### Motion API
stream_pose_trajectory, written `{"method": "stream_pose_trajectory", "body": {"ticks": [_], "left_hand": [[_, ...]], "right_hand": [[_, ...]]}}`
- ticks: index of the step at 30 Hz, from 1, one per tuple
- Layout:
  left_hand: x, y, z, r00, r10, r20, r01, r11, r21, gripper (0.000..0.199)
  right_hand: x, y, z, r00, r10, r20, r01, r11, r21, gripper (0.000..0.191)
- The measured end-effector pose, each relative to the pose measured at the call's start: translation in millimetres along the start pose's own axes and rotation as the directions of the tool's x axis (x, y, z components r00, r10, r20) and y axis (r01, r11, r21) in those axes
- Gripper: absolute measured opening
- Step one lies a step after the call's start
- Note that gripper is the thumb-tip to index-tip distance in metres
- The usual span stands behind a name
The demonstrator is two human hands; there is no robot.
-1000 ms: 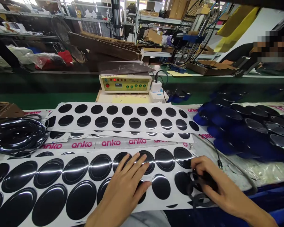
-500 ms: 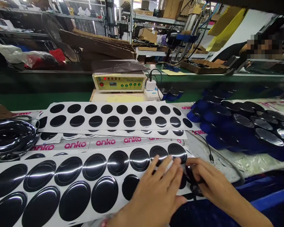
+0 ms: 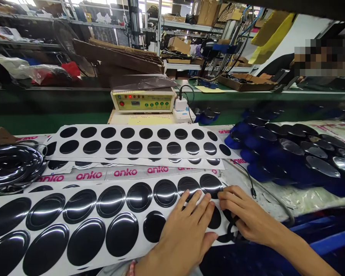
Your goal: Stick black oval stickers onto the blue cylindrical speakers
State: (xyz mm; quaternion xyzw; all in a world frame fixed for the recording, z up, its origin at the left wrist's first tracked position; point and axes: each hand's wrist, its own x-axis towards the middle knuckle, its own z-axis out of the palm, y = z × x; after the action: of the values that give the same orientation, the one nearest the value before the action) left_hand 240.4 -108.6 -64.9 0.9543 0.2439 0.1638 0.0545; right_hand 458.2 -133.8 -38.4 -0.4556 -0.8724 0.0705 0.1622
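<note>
The left hand (image 3: 186, 228) lies spread on the sheet (image 3: 140, 217); the right hand (image 3: 244, 214) curls at one end, grip hidden.

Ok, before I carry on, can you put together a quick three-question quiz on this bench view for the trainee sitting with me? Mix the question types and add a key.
1. True or false: the left hand is over the near white sheet, and the right hand is by that sheet's right end.

2. Fill in the blank: the repeated pink print between the near and far sheets reads "____".

3. Multiple choice: where does the control box stand?
a) on top of the near white sheet
b) beyond the far sheet
c) to the left of both sheets

Key: 1. True; 2. anko; 3. b
</note>
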Motion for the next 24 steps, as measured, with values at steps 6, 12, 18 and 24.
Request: {"method": "stream_pose_trajectory", "body": {"ticks": [6, 12, 18, 24], "left_hand": [[0, -2, 1.1, 1.000, 0.006, -0.008, -0.006, 1.000, -0.006, 0.053], [0, -1, 0.1, 1.000, 0.003, -0.005, -0.003, 1.000, -0.008, 0.053], [1, 0, 0.6, 0.999, -0.001, -0.034, 0.000, 1.000, -0.002, 0.051], [0, -1, 1.5, 1.000, -0.007, -0.008, 0.006, 0.999, -0.037, 0.053]], "right_hand": [[1, 8, 2, 0.999, -0.047, -0.003, 0.046, 0.999, -0.027, 0.038], [-42, 12, -8, 0.982, 0.129, -0.141, -0.136, 0.990, -0.042, 0.030], [-14, -6, -3, 0.999, 0.022, -0.024, -0.022, 1.000, -0.012, 0.038], [7, -3, 4, 1.000, 0.003, 0.028, -0.004, 1.000, 0.020, 0.030]]}}
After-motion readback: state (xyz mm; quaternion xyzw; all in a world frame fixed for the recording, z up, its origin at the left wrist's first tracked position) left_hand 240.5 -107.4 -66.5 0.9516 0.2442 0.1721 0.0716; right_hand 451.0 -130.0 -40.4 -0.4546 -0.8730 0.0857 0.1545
